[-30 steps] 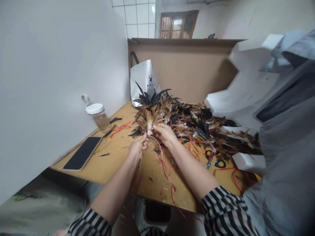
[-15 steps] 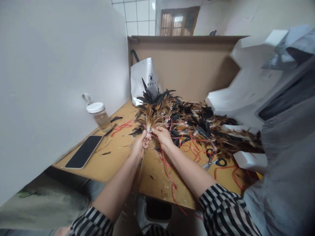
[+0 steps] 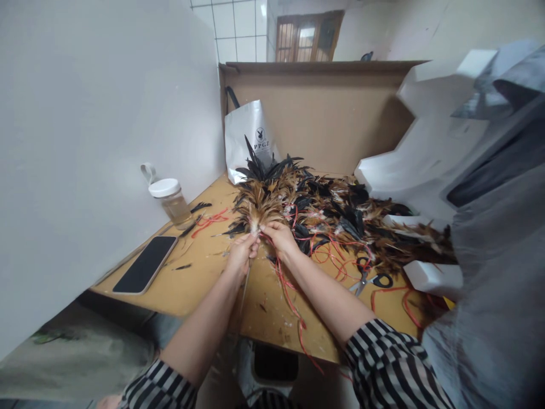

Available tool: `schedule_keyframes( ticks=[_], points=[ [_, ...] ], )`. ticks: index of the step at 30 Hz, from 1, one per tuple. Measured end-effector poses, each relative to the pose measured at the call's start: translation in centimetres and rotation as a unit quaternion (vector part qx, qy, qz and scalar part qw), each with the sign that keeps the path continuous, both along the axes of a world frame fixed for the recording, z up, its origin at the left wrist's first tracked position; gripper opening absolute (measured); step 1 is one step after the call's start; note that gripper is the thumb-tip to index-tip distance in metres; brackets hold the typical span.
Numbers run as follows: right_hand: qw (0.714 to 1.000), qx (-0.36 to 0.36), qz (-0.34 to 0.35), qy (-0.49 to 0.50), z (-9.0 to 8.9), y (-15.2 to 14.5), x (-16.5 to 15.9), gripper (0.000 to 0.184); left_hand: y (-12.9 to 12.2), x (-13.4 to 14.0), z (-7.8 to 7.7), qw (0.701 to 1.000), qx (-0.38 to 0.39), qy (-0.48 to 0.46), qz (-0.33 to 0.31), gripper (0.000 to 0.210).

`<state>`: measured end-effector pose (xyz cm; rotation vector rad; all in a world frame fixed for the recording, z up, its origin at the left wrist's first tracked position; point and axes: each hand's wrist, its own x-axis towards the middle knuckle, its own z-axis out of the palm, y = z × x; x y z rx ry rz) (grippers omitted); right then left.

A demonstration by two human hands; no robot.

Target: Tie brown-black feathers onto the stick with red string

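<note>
The wooden table [image 3: 204, 278] spreads out beneath my left hand [image 3: 242, 251] and my right hand [image 3: 281, 237]. Beyond both of them, a brown cardboard panel [image 3: 319, 113] stands upright along the far edge. A wide heap of brown and black feathers [image 3: 347, 213] lies just past my fingers and runs off to the right of my right hand. The silvery bag [image 3: 243, 133], printed PPGZ, leans beyond my left hand, behind the feathers. Well to the left of my left hand is a phone [image 3: 145, 264], dark screen up, and farther out from it a jar [image 3: 174, 205] with a white lid. A white block [image 3: 432, 278] sits well to the right of my right hand.

Straight ahead of my fingertips, the feather bundle [image 3: 260, 211] fans away from me, its pale base between my hands. My left hand is closed around the lower end of that base; my right thumb and finger pinch its right side, though I can't tell whether they grip string too. To the right of my right forearm lie black-handled scissors [image 3: 367, 282], jaws parted. Thinnest of all, red string [image 3: 303, 325] trails from below my right hand over the near edge.
</note>
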<state>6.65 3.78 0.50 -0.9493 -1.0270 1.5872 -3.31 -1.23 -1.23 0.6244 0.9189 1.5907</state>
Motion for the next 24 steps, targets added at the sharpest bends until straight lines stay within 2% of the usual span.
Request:
schedule_keyframes(
  ticks=[2,4,6,8,15,18,22,24],
  points=[
    [0.999,-0.041,0.031,-0.013,0.3,-0.2,0.4,0.034,0.0,-0.1,0.0,1.000,0.005,0.004,0.007,0.031],
    [0.992,-0.072,0.097,-0.025,0.7,-0.4,0.9,0.032,0.0,-0.2,0.0,1.000,0.013,0.009,0.010,0.030],
    [0.981,-0.080,0.170,-0.043,0.9,-0.7,1.2,0.028,0.0,-0.3,0.0,1.000,0.019,0.013,0.009,0.030],
    [0.975,-0.068,0.198,-0.073,1.0,-0.8,1.5,0.024,-0.1,-0.4,0.1,1.000,0.020,0.017,0.015,0.030],
    [0.985,0.091,0.052,-0.138,0.2,-0.7,0.8,0.011,-0.4,-0.2,0.5,0.996,0.012,0.063,0.058,0.032],
    [0.972,0.156,0.034,-0.175,0.1,-1.0,0.5,0.012,-0.5,0.0,0.4,0.994,0.010,0.094,0.061,0.034],
    [0.940,0.249,0.012,-0.233,0.2,-1.7,0.4,0.016,-0.4,0.0,0.1,0.988,0.003,0.129,0.083,0.034],
    [0.934,0.268,0.007,-0.237,0.1,-1.8,0.4,0.017,-0.3,-0.1,0.1,0.982,0.001,0.157,0.103,0.032]
  ],
)
